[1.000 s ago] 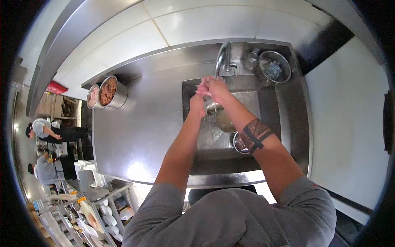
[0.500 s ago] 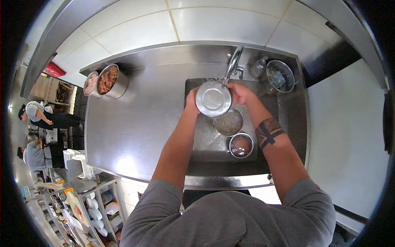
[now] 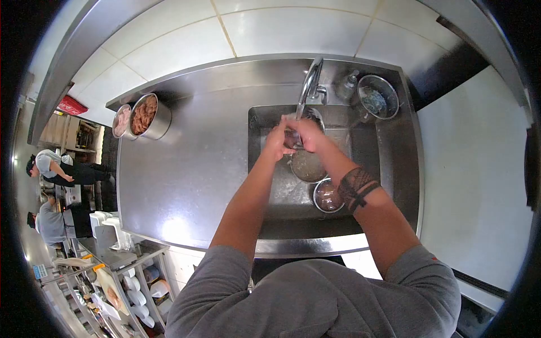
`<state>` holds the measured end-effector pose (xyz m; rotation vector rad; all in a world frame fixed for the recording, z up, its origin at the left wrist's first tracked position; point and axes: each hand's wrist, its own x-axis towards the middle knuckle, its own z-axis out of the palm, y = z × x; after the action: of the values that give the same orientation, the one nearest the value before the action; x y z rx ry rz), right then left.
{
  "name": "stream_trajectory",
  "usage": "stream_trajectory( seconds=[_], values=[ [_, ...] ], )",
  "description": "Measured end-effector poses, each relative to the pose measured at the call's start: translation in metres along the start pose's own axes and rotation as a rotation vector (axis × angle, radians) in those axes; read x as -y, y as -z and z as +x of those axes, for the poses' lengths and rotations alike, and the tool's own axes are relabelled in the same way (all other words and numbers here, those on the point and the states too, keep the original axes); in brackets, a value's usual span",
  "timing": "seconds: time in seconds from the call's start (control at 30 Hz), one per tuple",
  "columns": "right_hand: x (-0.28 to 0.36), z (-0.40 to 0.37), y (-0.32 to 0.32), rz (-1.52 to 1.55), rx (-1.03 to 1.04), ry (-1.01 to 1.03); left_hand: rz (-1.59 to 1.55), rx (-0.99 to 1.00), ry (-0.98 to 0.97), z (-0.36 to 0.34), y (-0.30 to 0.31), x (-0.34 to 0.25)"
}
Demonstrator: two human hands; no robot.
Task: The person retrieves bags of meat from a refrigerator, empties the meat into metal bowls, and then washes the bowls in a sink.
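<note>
Under the faucet (image 3: pixel 307 84), a round metal pot (image 3: pixel 319 116) shows partly behind my hands. My left hand (image 3: pixel 276 142) is at its left side, with the thumb and fingers curled about it. Across the pot's opening lies my right hand (image 3: pixel 307 134), its fingers close to the left hand and hidden or blurred beneath the spout. A second metal pot (image 3: pixel 309 168) with cloudy liquid sits in the sink (image 3: pixel 282 211) just below. Beside it stands a smaller metal pot (image 3: pixel 328 196) with brownish liquid.
A metal pot with a scouring pad (image 3: pixel 373 102) and a clear bottle (image 3: pixel 347 86) stand behind the sink on the right. Two metal containers of raw meat (image 3: pixel 145 115) are at the counter's far left. Two people (image 3: pixel 56 166) work beyond, near a shelf rack (image 3: pixel 129 265).
The pot was held up in both hands with its base showing; now it is lower under the faucet and turned over. My right hand has moved left across it.
</note>
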<state>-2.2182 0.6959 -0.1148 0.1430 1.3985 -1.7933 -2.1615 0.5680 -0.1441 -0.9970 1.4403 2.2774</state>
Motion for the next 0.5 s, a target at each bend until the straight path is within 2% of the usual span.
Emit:
stream_trajectory(
  seconds=[0.03,0.1,0.13,0.17,0.23,0.3,0.37,0.4,0.47,0.5],
  values=[
    [-0.002,-0.009,-0.009,0.000,0.000,0.000,-0.031,0.014,0.092,0.005,0.007,0.002],
    [-0.005,-0.023,-0.022,-1.062,-0.032,0.117,0.011,-0.005,0.103,-0.011,0.014,-0.008],
    [0.009,-0.029,-0.020,-1.430,0.207,0.188,0.054,-0.024,0.113,-0.015,0.021,-0.011],
    [0.015,-0.033,-0.015,-1.430,0.214,0.189,0.051,-0.029,0.113,-0.019,0.027,-0.013],
    [0.020,-0.039,0.009,-1.230,0.239,0.196,0.057,-0.009,-0.007,-0.021,0.041,-0.012],
    [0.012,-0.035,0.038,-1.157,0.240,0.230,-0.049,0.013,-0.019,-0.022,0.049,-0.013],
    [0.005,-0.039,0.047,-1.078,0.237,0.257,-0.034,0.155,-0.117,-0.040,0.043,-0.021],
    [0.004,-0.049,0.047,-0.991,0.214,0.238,-0.037,0.153,-0.117,-0.049,0.036,-0.026],
    [-0.007,-0.049,0.058,-0.840,0.194,0.202,0.156,0.204,-0.172,-0.065,0.020,-0.034],
    [-0.005,-0.055,0.056,-0.840,0.191,0.202,0.157,0.208,-0.172,-0.066,0.018,-0.035]
  ],
)
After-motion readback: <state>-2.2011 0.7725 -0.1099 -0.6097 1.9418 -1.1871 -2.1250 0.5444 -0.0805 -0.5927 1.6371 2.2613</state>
